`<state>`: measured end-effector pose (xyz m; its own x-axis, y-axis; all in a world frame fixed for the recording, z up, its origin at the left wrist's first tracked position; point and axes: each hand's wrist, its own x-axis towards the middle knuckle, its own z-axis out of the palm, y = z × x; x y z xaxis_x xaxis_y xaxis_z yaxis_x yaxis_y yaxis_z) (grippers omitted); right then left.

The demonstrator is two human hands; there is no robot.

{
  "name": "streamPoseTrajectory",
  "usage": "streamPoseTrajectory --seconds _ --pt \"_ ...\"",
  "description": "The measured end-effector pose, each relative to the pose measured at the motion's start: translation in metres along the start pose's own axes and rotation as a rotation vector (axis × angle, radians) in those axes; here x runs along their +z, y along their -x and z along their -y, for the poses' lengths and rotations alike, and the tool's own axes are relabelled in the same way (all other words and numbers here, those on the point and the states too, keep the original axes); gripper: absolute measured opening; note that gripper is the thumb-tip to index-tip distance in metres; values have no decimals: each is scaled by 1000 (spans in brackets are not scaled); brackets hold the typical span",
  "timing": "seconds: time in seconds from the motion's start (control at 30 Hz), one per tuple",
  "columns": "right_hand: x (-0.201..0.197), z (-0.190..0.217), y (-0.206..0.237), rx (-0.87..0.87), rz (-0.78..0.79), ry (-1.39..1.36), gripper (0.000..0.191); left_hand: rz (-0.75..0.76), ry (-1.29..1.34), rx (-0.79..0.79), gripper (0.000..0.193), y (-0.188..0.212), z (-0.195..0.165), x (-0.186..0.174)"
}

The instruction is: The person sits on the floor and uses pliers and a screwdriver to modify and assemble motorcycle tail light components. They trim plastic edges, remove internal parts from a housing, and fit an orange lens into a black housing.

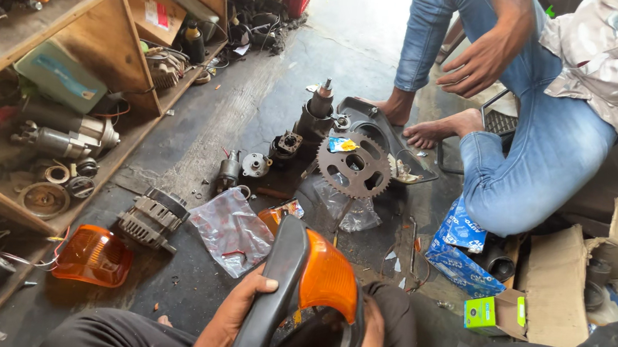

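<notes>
The person's forearms are bare, with no sleeves, gloves, rings or watch in view. Dark grey trousers (112,333) cover both knees, at seven and five o'clock.

Soft daylight, perhaps slight edge distortion

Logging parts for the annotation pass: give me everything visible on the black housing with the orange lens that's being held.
The black housing, seemingly plastic, is a curved frame around an open cavity, with an amber translucent indicator lens fitted at its top. It stands roughly upright over the person's lap at the bottom of the frame. The left hand grips its left edge; the right hand holds its right rim.
</notes>
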<state>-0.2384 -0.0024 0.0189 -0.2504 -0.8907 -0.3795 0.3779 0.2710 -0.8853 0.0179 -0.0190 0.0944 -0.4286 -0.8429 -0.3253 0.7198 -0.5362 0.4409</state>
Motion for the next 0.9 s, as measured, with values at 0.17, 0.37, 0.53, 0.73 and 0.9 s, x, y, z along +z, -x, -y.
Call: streamPoseTrajectory --seconds 0.17,0.37,0.53,0.73,0.9 --pt "-5 50 29 -865 -254 605 15 -52 -1 -20 62 -5 13 -6" --pt "37 104 92 -1173 -137 435 11 46 -76 -25 57 -16 25 -6" --pt "69 109 90 -1129 273 982 13 60 -62 0 57 -9 27 -5" --pt "62 110 53 -1001 67 897 57 92 -63 -5 59 -2 27 0" --pt "57 114 40 -892 185 1152 56 131 -110 2 64 -4 27 1"
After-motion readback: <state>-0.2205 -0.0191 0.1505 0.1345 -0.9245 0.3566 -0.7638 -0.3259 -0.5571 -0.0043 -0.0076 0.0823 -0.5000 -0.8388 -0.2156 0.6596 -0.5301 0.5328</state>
